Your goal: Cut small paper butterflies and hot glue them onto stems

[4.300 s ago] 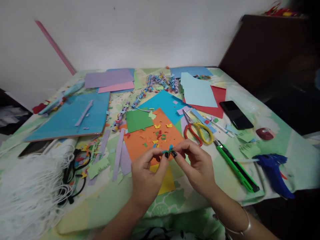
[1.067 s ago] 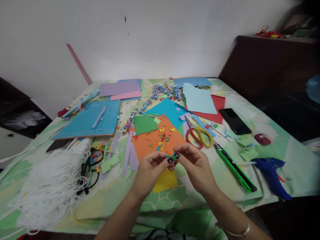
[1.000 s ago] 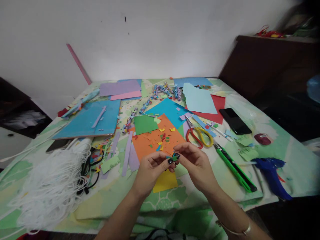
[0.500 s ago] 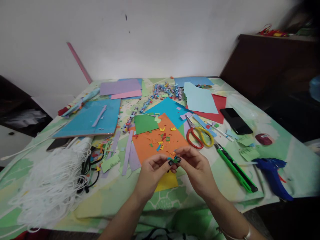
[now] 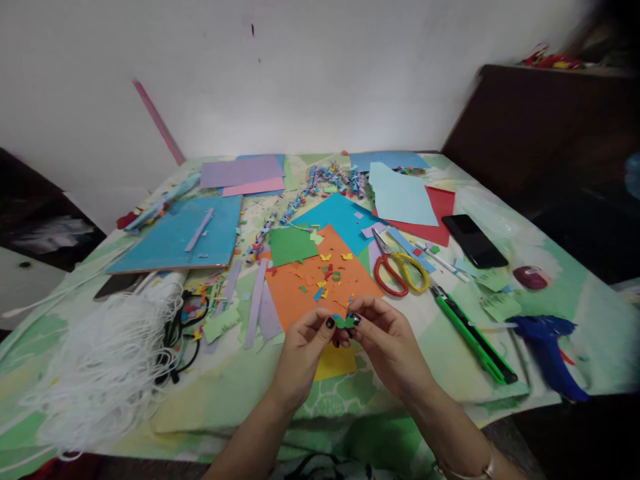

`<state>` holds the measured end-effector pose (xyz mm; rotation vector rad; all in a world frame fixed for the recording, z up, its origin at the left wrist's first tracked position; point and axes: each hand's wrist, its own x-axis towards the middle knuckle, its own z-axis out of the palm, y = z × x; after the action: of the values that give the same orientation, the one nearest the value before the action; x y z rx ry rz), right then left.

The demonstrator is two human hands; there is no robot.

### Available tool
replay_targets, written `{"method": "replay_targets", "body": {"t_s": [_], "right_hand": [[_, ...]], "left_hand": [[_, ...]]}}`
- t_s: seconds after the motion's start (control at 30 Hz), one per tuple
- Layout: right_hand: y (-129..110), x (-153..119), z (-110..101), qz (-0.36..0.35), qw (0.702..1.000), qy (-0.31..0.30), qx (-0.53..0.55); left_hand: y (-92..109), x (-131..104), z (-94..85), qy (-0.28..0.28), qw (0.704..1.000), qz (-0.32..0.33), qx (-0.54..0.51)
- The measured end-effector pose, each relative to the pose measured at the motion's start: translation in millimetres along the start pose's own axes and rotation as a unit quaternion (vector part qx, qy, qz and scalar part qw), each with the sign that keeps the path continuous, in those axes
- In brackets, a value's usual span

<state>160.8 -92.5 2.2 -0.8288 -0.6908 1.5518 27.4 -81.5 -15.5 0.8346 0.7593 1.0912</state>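
Observation:
Between my fingertips is a small green paper butterfly (image 5: 343, 322), with a bit of blue at its upper edge. My left hand (image 5: 305, 347) pinches its left side, and my right hand (image 5: 387, 343) grips the right side. Both hands hover over the near part of an orange sheet (image 5: 285, 293) and a yellow sheet (image 5: 336, 362). Small paper scraps and tiny yellow butterflies (image 5: 347, 256) lie on the orange sheet. Scissors (image 5: 393, 277) with red and yellow handles rest just beyond my right hand.
To the right lie a green cutter (image 5: 475, 337), a blue glue gun (image 5: 550, 353) and a black phone (image 5: 475, 241). White cord (image 5: 105, 367) is heaped at the left, near a blue board (image 5: 175, 233). Rolled-paper strings (image 5: 300, 203) lie farther back.
My fingertips have parted slightly, and more of the green butterfly shows between them. My left thumb has shifted a little to the left.

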Motion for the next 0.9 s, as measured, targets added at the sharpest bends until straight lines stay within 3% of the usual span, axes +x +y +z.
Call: {"method": "replay_targets", "body": {"t_s": [0.33,0.63,0.9], "right_hand": [[5.4,-1.4,4.4,0.003,1.0,0.014,0.023],[7.3,-2.7,8.0,0.003,1.0,0.008,0.022],[9.8,-3.2,12.3,-0.017,1.0,0.009,0.005]], "left_hand": [[-4.2,-2.9,4.4,0.046,0.996,-0.005,-0.07],[-10.1,-4.3,8.3,0.089,0.992,0.023,-0.089],[-11.8,-7.4,9.3,0.095,0.99,0.065,-0.082]]}}
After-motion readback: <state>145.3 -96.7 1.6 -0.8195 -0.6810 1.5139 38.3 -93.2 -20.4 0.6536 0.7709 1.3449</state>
